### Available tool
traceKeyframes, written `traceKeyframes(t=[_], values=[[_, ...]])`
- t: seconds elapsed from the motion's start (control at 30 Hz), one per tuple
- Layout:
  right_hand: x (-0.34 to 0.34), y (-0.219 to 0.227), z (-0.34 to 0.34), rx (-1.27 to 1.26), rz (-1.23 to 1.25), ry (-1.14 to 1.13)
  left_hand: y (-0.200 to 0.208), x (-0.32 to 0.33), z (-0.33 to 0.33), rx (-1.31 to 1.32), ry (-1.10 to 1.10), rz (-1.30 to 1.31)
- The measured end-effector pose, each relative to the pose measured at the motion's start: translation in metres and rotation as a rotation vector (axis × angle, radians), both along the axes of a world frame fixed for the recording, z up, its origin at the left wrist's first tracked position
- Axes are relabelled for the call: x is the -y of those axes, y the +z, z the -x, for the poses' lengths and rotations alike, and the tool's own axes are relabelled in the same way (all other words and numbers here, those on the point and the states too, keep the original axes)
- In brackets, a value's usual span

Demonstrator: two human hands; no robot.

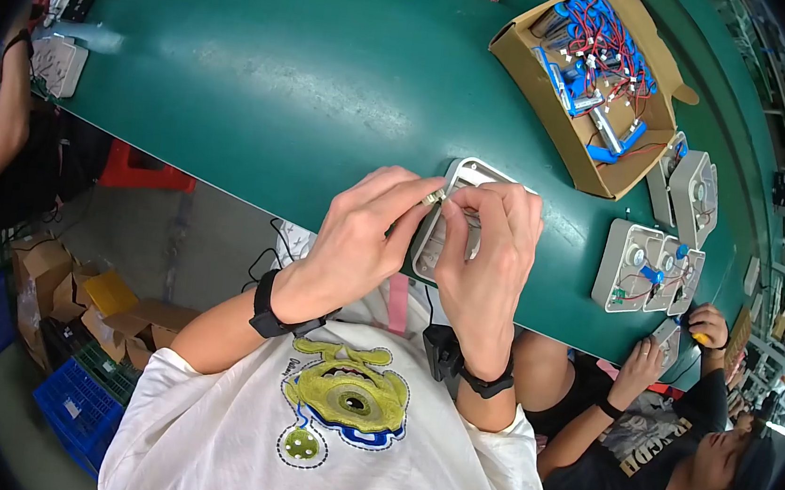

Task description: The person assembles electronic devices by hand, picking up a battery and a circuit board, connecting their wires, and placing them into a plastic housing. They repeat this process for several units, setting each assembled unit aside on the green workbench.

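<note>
Between the thumb and forefinger of my left hand is a small pale piece that looks like a plug or connector. My right hand is closed in a pinch, its fingertips meeting the left ones at that piece. Whatever the right fingers grip is too small to name. Both hands are over a shallow light-grey plastic housing on the table's near edge. My hands hide much of the housing's inside.
An open cardboard box of blue battery packs with red and black wires stands at the far right. Grey housings with wired parts lie beyond my right hand. Co-workers sit at right and left. The green table stretches leftward.
</note>
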State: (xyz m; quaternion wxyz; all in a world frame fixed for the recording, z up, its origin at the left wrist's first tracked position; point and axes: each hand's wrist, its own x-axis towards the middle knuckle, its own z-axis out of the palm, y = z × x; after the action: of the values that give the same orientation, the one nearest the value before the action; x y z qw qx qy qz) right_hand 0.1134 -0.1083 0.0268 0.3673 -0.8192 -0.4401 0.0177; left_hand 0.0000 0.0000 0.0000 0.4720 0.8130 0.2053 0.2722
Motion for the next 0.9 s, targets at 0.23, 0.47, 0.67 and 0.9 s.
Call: traceKeyframes(t=[0.23,0.47,0.67,0.9], values=[[-0.005,-0.002,0.002,0.026,-0.028,-0.028,-0.002,0.000,-0.001,0.044,0.017,-0.091],[-0.004,0.004,0.002,0.020,-0.002,-0.047,0.002,-0.003,-0.004,0.053,-0.034,-0.021],[-0.005,0.013,-0.012,0.106,0.031,-0.023,-0.007,-0.010,-0.007,0.071,-0.011,0.015],[0.035,0.039,-0.128,0.037,0.032,-0.246,-0.021,-0.010,-0.009,0.008,0.030,0.177]])
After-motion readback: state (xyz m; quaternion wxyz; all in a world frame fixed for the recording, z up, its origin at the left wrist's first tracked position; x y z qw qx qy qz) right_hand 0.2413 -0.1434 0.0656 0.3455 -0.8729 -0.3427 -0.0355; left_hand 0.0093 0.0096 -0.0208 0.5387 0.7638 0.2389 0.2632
